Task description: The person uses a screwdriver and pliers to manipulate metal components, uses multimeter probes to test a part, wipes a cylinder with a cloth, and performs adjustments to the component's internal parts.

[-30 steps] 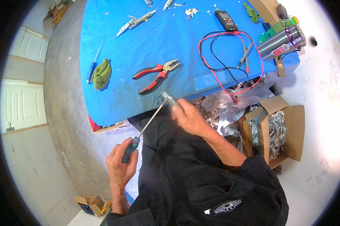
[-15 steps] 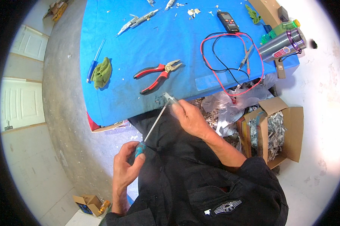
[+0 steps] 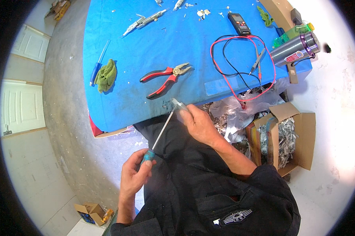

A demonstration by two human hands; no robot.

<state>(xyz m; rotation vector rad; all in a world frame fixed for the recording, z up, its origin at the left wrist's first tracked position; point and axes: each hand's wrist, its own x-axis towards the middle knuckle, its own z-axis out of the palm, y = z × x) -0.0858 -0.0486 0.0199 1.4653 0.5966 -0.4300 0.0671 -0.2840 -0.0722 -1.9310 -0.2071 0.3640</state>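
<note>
My left hand [image 3: 136, 173] is closed around the teal handle of a screwdriver [image 3: 163, 131]. Its long metal shaft slants up to the right, and the tip meets a small grey-white part [image 3: 180, 105] at the table's near edge. My right hand [image 3: 199, 124] pinches that part between thumb and fingers; what kind of part it is I cannot make out. Just beyond, red-and-black pliers [image 3: 167, 78] lie with their handles spread on the blue cloth [image 3: 134, 108].
At the left lie a blue-handled screwdriver [image 3: 97, 69] and a green rag [image 3: 106, 76]. A multimeter [image 3: 239, 23] with red and black leads lies to the right, near a steel flask [image 3: 293, 49]. Beneath the table's right side stands a cardboard box [image 3: 305, 137] of scraps.
My left hand has shifted slightly to the right and turned a little on the screwdriver handle. My right hand and the small part stay almost in place.
</note>
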